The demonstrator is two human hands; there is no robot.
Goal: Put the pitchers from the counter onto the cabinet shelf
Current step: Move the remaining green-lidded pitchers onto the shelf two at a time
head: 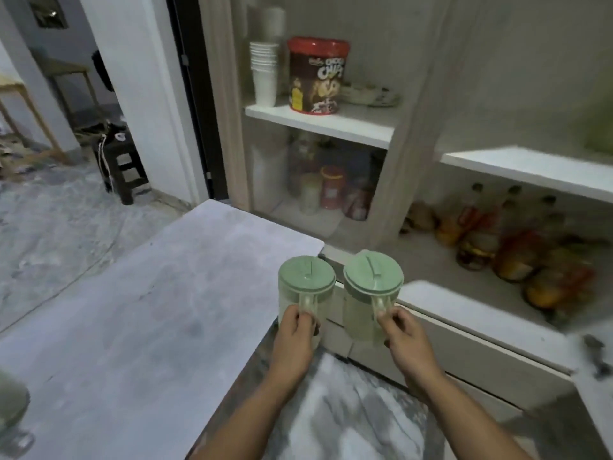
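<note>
Two clear pitchers with pale green lids hang side by side in front of the open cabinet. My left hand (295, 330) grips the handle of the left pitcher (305, 277), just past the counter's right corner. My right hand (403, 333) grips the handle of the right pitcher (373, 277), which is over the cabinet's lower front edge. Both pitchers are upright. The grey counter (149, 310) lies to the left. A bare white cabinet shelf (530, 171) is up at the right.
An upper left shelf (318, 122) holds stacked white cups (263, 73), a red-lidded chocolate tub (316, 74) and plates. Jars stand below it. Bottles and jars (517, 247) crowd the low right compartment. Another green-lidded vessel (10, 403) sits at the counter's near left edge.
</note>
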